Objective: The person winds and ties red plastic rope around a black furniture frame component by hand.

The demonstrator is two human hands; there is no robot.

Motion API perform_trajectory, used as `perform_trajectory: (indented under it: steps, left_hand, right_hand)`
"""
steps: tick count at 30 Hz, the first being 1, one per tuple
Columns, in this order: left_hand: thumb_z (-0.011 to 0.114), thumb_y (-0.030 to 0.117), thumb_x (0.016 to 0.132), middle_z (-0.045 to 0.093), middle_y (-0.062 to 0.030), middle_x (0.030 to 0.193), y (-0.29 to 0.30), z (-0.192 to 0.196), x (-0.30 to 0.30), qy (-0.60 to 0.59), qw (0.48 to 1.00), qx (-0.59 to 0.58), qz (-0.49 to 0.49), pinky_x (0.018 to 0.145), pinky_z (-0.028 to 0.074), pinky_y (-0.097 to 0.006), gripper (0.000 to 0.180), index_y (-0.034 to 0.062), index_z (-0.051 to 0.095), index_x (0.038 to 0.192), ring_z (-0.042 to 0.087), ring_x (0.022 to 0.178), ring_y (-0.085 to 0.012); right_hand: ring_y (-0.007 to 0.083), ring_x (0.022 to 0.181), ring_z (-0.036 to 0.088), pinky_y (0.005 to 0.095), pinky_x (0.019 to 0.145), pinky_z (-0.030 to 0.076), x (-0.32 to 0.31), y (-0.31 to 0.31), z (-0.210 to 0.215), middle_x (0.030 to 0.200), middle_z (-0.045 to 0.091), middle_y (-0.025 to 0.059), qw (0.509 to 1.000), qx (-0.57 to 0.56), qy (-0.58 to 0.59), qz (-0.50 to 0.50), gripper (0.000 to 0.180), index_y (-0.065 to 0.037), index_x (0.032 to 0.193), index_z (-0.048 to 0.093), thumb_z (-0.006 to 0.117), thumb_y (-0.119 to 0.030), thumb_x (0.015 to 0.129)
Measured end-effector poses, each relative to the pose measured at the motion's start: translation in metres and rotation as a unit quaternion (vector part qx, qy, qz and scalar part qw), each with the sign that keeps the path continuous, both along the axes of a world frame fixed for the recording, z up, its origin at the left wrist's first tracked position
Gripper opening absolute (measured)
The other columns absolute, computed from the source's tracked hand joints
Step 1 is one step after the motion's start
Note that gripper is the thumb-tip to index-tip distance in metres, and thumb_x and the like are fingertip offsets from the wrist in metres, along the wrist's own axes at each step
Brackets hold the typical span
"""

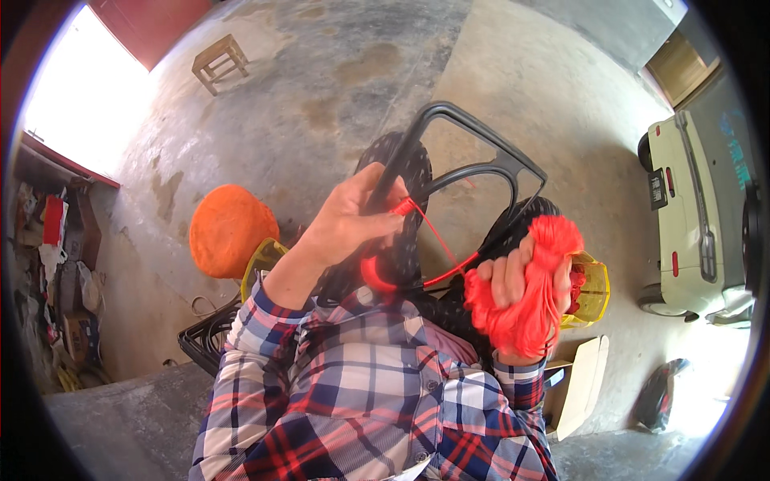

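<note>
My left hand (353, 216) grips a black frame (481, 156) of bent bars where a red cord (437, 240) is tied to it, pinching the cord against the bar. My right hand (513, 276) is closed around a thick bundle of red cord (533, 297), held a little lower and to the right. A taut strand runs from the bundle to the knot at my left fingers. Both forearms wear plaid sleeves. Behind the frame lies a black dotted wheel-like part (409, 172).
An orange round cushion (228, 228) sits on a yellow piece at the left. A small wooden stool (220, 62) stands far back on the concrete floor (521, 88). A pale small vehicle (694, 216) is parked right. An open cardboard box (581, 385) lies lower right. Clutter lines the left wall.
</note>
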State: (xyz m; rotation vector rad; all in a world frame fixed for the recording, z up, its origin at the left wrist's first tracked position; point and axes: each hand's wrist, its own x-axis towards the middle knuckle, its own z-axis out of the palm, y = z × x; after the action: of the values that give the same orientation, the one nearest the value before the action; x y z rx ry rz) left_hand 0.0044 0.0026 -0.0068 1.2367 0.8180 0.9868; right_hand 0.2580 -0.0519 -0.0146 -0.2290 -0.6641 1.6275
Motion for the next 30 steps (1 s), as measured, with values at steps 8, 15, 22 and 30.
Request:
perform_trajectory:
  steps: [8,15,22,30]
  left_hand:
    - [0.063,0.017,0.086,0.060,-0.0094,0.088,-0.008,0.001,0.004,0.084,0.996,-0.013,0.036,0.067,0.048,-0.027,0.030,-0.0010,0.056,0.108,0.058,0.072,-0.0148]
    - [0.065,0.002,0.076,0.026,-0.0175,0.154,-0.011,0.023,0.031,0.189,0.946,0.264,-0.001,0.108,0.032,-0.038,0.033,-0.0050,0.062,0.108,0.040,0.134,-0.0283]
    - [0.072,0.001,0.075,0.021,-0.0240,0.154,-0.002,-0.001,0.030,-0.122,0.951,0.269,-0.089,0.111,0.026,-0.044,0.051,0.0017,0.056,0.123,0.024,0.142,-0.0355]
    - [0.070,0.003,0.070,0.021,-0.0198,0.155,-0.001,0.009,0.024,0.032,0.967,0.233,-0.097,0.112,0.020,-0.043,0.034,-0.0031,0.064,0.102,0.018,0.145,-0.0340]
  right_hand:
    - [0.0251,0.107,0.061,0.0376,0.100,0.043,0.000,0.022,-0.002,0.116,0.062,0.0135,0.987,-0.131,-0.097,0.008,0.047,0.002,0.131,0.045,0.059,-0.014,0.089]
    - [0.0102,0.090,0.062,0.0240,0.081,0.049,-0.027,0.047,0.023,0.099,0.067,0.0093,0.924,-0.041,-0.369,-0.093,0.032,0.003,0.115,0.053,0.065,-0.007,0.088]
    - [0.0241,0.099,0.064,0.0351,0.090,0.050,-0.020,0.046,-0.050,0.105,0.067,0.0131,0.989,-0.094,0.062,0.094,0.032,0.004,0.109,0.060,0.055,-0.023,0.094]
    - [0.0238,0.113,0.058,0.0427,0.099,0.046,-0.041,0.061,-0.024,0.117,0.062,0.0093,0.966,-0.186,0.149,0.094,0.032,-0.004,0.115,0.058,0.056,-0.027,0.093]
